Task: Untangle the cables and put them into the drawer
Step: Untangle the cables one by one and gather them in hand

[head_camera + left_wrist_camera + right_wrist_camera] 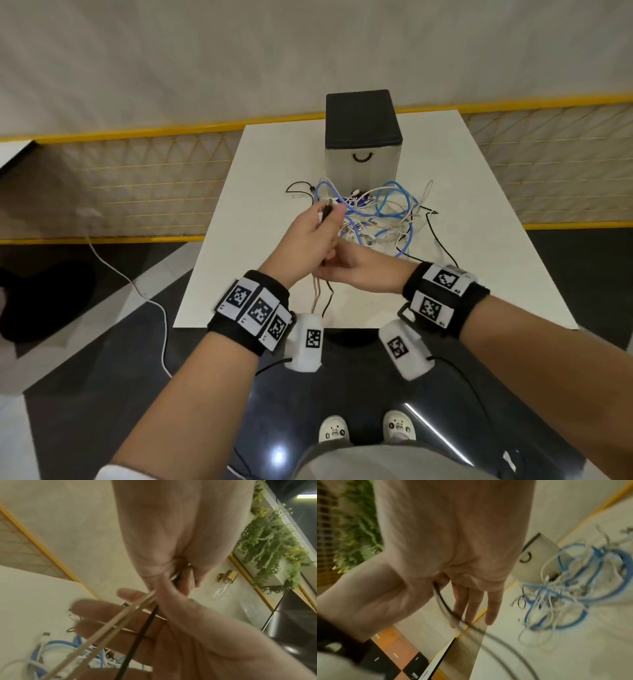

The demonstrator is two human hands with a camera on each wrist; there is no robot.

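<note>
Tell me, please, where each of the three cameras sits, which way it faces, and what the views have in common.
Head: worn on the head, looking forward and down at the table; both forearms, left hand, right hand and shoes show.
Left wrist: under the left hand, looking along it at the pale and black cables it grips; right hand's fingers show.
Right wrist: looking along the right hand towards the drawer box.
Shared: all three show the cable tangle.
</note>
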